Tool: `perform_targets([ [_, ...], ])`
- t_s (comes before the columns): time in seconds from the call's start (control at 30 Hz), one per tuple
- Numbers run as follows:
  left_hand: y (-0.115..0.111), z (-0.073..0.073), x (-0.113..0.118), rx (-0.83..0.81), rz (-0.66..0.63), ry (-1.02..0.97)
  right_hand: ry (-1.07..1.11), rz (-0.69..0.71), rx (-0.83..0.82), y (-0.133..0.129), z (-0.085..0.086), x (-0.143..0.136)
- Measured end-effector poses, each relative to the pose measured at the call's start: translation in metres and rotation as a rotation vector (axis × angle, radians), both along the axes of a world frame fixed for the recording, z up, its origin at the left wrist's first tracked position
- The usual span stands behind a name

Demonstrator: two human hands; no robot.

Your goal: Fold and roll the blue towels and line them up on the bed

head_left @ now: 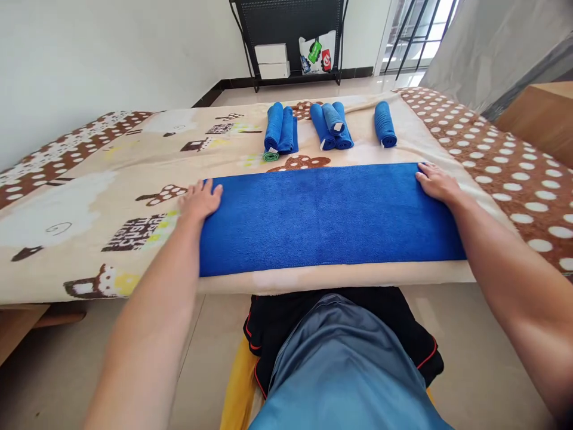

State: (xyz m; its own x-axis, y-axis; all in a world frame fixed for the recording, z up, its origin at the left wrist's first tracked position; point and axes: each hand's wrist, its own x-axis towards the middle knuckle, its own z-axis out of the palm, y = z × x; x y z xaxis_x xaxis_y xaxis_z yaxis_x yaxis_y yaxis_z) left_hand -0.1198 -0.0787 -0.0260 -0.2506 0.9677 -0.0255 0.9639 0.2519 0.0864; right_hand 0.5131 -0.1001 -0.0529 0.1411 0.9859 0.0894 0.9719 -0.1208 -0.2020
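A long blue towel (331,218) lies flat along the near edge of the bed, wider than it is deep. At its far left corner rests my left hand (201,200), palm down with the fingers apart. My right hand (436,181) lies on the far right corner, its fingers also spread. Neither hand grips the cloth. Beyond the towel are several rolled blue towels: a group at the left (281,128), a stacked group in the middle (332,125) and a single roll (385,124) at the right. A green roll end (271,156) shows under the left group.
A patterned cream blanket (170,152) with brown dotted borders covers the bed. Behind it stands a black rack (290,24) with white boxes (272,61) and a printed bag (317,54). A brown box (541,119) is at the right.
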Motion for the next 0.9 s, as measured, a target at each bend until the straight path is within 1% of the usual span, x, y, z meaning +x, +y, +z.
perform_targets([
  [0.03, -0.001, 0.002, -0.011, 0.0, 0.042, 0.005, -0.006, -0.034, -0.002, -0.002, 0.002, 0.006],
  [0.07, -0.001, 0.004, -0.016, 0.006, 0.069, 0.013, -0.012, -0.055, 0.003, -0.002, 0.004, 0.004],
  [0.1, 0.0, 0.005, -0.015, 0.018, 0.074, 0.021, -0.02, -0.052, 0.017, -0.001, 0.007, -0.004],
  [0.13, 0.002, 0.007, -0.007, 0.034, 0.052, 0.025, -0.027, -0.022, 0.037, 0.002, 0.01, -0.019],
  [0.17, 0.004, 0.01, 0.006, 0.049, 0.008, 0.024, -0.033, 0.027, 0.057, 0.004, 0.013, -0.04],
  [0.23, 0.011, 0.013, 0.046, 0.055, -0.134, 0.003, -0.037, 0.186, 0.081, 0.002, 0.017, -0.097],
  [0.3, 0.018, 0.014, 0.098, 0.026, -0.312, -0.031, -0.034, 0.359, 0.068, -0.015, 0.018, -0.164],
  [0.33, 0.019, 0.014, 0.125, -0.001, -0.452, -0.083, -0.038, 0.485, 0.041, -0.031, 0.018, -0.196],
  [0.37, 0.021, 0.012, 0.15, -0.04, -0.555, -0.123, -0.031, 0.589, 0.022, -0.052, 0.017, -0.225],
  [0.43, 0.021, 0.008, 0.189, -0.087, -0.637, -0.147, 0.004, 0.77, 0.047, -0.102, 0.012, -0.269],
  [0.47, 0.021, 0.005, 0.203, -0.105, -0.648, -0.151, 0.037, 0.855, 0.074, -0.13, 0.01, -0.283],
  [0.5, 0.021, 0.002, 0.212, -0.113, -0.646, -0.152, 0.082, 0.936, 0.088, -0.157, 0.008, -0.29],
  [0.57, 0.024, -0.001, 0.221, -0.111, -0.633, -0.162, 0.193, 1.079, 0.083, -0.202, 0.005, -0.291],
  [0.63, 0.028, -0.001, 0.221, -0.082, -0.611, -0.181, 0.322, 1.193, 0.047, -0.231, 0.005, -0.281],
  [0.67, 0.031, 0.0, 0.221, -0.059, -0.601, -0.193, 0.38, 1.204, 0.05, -0.239, 0.005, -0.275],
  [0.7, 0.034, 0.002, 0.22, -0.029, -0.593, -0.206, 0.418, 1.178, 0.084, -0.243, 0.004, -0.27],
  [0.77, 0.041, 0.006, 0.223, 0.046, -0.576, -0.23, 0.41, 1.021, 0.238, -0.242, 0.001, -0.262],
  [0.83, 0.049, 0.007, 0.228, 0.127, -0.54, -0.246, 0.3, 0.836, 0.416, -0.235, -0.005, -0.258],
  [0.9, 0.057, 0.004, 0.236, 0.19, -0.487, -0.255, 0.176, 0.72, 0.513, -0.229, -0.011, -0.257],
])
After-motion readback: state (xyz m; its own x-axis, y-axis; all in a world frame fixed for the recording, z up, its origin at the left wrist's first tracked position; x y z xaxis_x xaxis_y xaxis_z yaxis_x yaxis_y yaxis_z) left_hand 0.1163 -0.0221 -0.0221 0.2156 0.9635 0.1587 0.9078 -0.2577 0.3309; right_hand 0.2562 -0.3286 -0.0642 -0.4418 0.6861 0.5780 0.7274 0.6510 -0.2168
